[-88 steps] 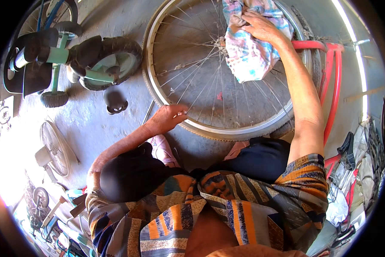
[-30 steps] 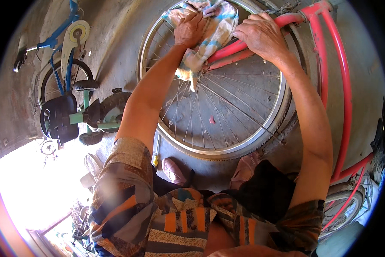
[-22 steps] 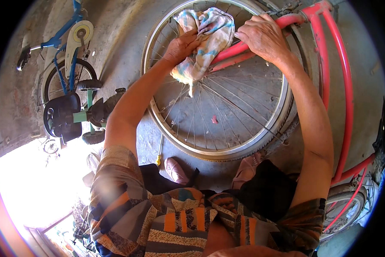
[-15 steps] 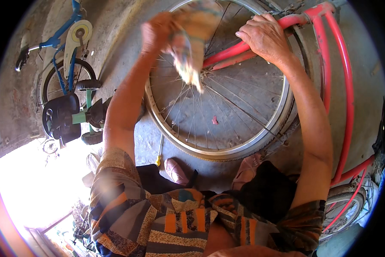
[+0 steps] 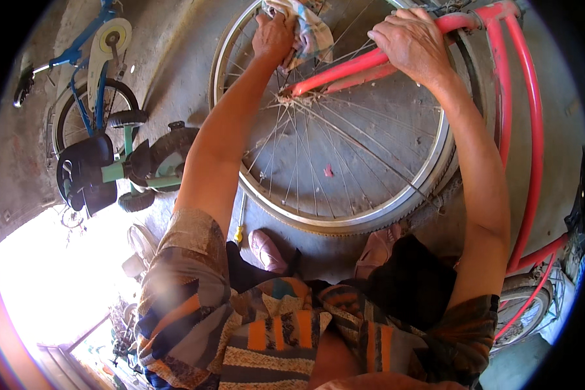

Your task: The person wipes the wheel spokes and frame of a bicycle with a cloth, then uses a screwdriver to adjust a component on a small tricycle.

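Note:
Before me is a bicycle wheel [image 5: 344, 224] with a silver rim, thin spokes and a dirty hub [image 5: 286, 97]. A red fork [image 5: 341, 69] runs from the hub up to the right into a red bicycle frame [image 5: 534, 123]. My left hand [image 5: 273, 38] grips a light checked cloth [image 5: 312, 32] over the spokes at the upper part of the wheel; its fingertips are partly hidden by the cloth. My right hand [image 5: 412, 45] is closed around the red fork near its upper end.
At the left stand a blue bicycle [image 5: 87, 52] and a green and black child's ride-on [image 5: 133, 166]. A yellow-handled screwdriver [image 5: 239, 234] lies on the floor beside my shoes [image 5: 266, 250]. Another wheel [image 5: 523, 312] is at the lower right.
My left hand has moved slightly right and up with the cloth, which swung loosely before and is now bunched against the spokes. My right hand still grips the fork; the view has shifted slightly.

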`<state>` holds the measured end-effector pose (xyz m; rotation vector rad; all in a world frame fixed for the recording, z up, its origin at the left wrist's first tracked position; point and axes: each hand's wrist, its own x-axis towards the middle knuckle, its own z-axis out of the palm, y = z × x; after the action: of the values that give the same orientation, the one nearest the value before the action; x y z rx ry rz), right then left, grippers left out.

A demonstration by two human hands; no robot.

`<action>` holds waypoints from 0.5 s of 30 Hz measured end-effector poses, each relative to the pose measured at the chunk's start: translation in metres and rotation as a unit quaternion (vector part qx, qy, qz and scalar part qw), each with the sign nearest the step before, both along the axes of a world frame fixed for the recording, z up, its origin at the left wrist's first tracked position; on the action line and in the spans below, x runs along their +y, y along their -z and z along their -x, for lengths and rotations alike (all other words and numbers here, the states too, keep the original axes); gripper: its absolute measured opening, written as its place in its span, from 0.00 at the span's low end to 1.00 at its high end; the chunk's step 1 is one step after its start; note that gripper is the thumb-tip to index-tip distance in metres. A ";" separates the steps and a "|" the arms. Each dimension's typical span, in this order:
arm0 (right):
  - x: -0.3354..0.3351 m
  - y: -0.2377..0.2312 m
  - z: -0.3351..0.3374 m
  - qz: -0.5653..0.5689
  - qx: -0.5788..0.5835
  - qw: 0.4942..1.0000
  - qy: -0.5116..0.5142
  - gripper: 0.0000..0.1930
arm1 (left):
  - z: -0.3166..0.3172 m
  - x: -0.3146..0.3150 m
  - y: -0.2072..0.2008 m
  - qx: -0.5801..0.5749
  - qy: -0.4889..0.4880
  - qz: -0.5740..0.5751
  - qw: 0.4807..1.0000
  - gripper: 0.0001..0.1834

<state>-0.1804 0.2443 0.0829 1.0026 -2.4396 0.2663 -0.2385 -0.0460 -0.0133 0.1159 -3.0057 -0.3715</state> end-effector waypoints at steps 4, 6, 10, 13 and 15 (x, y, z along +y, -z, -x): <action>-0.003 -0.007 -0.005 0.057 -0.031 0.998 0.008 0.13 | -0.030 -0.011 -0.007 -0.005 0.115 0.123 0.986 0.18; -0.004 -0.008 -0.006 0.051 -0.043 0.998 0.011 0.12 | -0.039 -0.012 -0.007 0.025 0.128 0.150 0.980 0.15; -0.002 -0.008 -0.005 0.052 -0.049 0.997 0.003 0.12 | -0.051 -0.012 -0.004 0.112 0.118 0.092 0.982 0.09; -0.001 -0.007 -0.004 0.057 -0.071 0.996 0.000 0.13 | -0.065 -0.020 -0.004 0.162 0.128 -0.011 0.978 0.05; -0.002 -0.005 -0.003 0.039 -0.032 0.999 -0.003 0.11 | -0.077 -0.027 -0.004 0.192 0.137 -0.068 0.969 0.03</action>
<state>-0.1773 0.2419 0.0881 0.9810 -2.4641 0.3966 -0.1619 -0.0727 -0.0088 -0.3254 -2.6106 -0.5535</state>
